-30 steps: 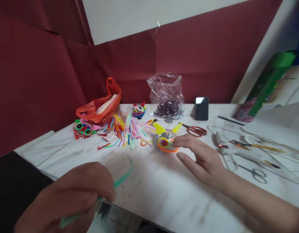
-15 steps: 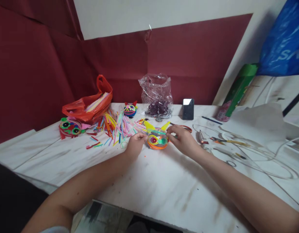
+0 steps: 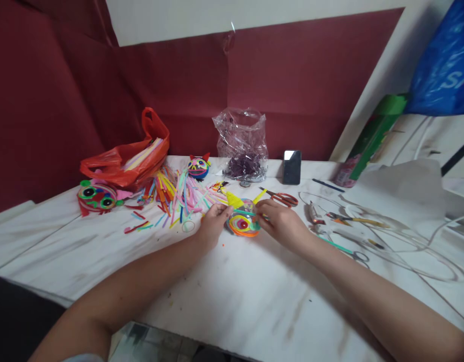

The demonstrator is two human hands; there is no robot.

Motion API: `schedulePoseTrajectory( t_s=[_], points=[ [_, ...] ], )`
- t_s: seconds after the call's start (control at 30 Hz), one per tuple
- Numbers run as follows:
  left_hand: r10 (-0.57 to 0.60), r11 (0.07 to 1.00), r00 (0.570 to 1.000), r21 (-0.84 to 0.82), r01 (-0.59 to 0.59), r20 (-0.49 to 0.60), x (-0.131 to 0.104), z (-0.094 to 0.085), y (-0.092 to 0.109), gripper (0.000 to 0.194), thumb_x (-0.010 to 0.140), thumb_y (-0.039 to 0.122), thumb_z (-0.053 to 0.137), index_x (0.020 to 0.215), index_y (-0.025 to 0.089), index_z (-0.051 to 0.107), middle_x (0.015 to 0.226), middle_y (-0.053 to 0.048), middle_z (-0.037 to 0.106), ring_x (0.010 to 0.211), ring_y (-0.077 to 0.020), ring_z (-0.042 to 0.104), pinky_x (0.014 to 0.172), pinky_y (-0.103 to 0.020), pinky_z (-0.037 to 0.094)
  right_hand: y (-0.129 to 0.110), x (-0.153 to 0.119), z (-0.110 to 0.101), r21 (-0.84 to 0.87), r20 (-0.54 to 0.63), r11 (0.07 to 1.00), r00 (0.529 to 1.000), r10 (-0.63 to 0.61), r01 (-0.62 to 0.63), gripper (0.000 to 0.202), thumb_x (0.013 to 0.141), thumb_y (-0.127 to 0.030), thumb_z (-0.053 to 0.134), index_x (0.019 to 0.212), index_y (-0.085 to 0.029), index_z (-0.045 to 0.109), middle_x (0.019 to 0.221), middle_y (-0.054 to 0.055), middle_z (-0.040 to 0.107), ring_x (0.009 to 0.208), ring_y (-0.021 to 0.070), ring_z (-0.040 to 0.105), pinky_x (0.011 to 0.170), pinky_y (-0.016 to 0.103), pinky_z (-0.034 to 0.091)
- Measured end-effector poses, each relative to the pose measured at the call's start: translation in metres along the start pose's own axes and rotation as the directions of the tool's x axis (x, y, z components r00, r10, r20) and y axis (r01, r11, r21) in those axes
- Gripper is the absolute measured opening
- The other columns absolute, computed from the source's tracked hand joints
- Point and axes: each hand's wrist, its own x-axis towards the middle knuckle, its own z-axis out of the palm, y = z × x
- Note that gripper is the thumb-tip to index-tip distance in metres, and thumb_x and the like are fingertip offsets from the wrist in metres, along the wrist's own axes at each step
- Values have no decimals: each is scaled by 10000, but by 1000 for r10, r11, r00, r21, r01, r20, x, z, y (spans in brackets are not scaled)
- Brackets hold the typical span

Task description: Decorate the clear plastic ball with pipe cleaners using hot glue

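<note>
A clear round ornament [image 3: 244, 224] with yellow ears, a red-centred eye and an orange band stands on the marble-patterned table [image 3: 232, 291]. Its left side is gripped by the closed fingers of my left hand [image 3: 213, 223]. At its right side, my right hand [image 3: 280, 219] has its fingers pinched on the ornament near the green eye, which they partly cover. A thin green strip runs across the ornament's top, between the two hands.
Red-handled scissors [image 3: 286, 199], a phone [image 3: 291, 167] and a clear bag [image 3: 245, 151] lie beyond my hands. Colourful strips [image 3: 186, 193], a red bag [image 3: 141, 161] and two finished-looking figures [image 3: 198, 167] are left. Pliers [image 3: 358, 220], a glue gun [image 3: 352, 236] and cables are right.
The ornament has turned slightly, and my right hand has shifted over its right side. The scissors and a green strip near my right forearm now show more. The view has shifted slightly.
</note>
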Motion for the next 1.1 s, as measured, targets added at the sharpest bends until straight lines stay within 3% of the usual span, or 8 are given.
schedulePoseTrajectory(
  t_s=[0.27,0.43,0.6,0.8,0.93,1.1],
  points=[
    [-44,997,999,-64,45,18,-5,5,5,396,547,362,820,743,180,528,663,38,566,641,-105,548,601,-234,430,4,0,-6,-27,70,999,997,-40,42,182,888,-153,460,840,-168,635,991,131,682,859,215,659,721,323,534],
    [-76,989,997,-121,79,32,-6,6,1,368,540,282,811,740,186,517,625,46,572,597,-106,558,565,-230,435,10,2,-5,26,47,998,997,-56,55,179,888,-156,466,866,-164,643,974,146,682,882,243,662,755,369,546],
    [-82,978,996,-192,85,24,-2,4,-1,364,539,246,819,753,179,532,689,43,613,655,-110,590,630,-240,465,22,3,1,196,-12,979,999,-48,49,173,864,-150,504,904,-177,671,1018,141,691,948,234,671,817,387,551],
    [-51,964,993,-255,78,109,5,-1,-5,304,576,211,799,800,167,598,797,-1,673,753,-149,619,706,-272,476,33,1,6,374,-14,922,994,109,-96,122,831,-212,569,849,-184,687,1056,110,689,892,189,678,750,334,572],
    [-54,959,988,-268,91,143,7,-5,-8,277,608,197,774,825,168,604,847,-3,673,782,-148,620,749,-280,474,36,1,9,463,-5,878,990,141,-123,143,823,-193,553,851,-185,692,1053,100,688,892,178,676,733,312,568],
    [-76,954,992,-282,103,105,9,-7,-9,252,608,141,746,805,176,593,858,0,664,823,-144,618,791,-271,471,39,2,12,396,-42,918,998,46,-26,165,826,-150,540,850,-189,699,1051,116,687,953,194,673,815,350,549]
  ],
)
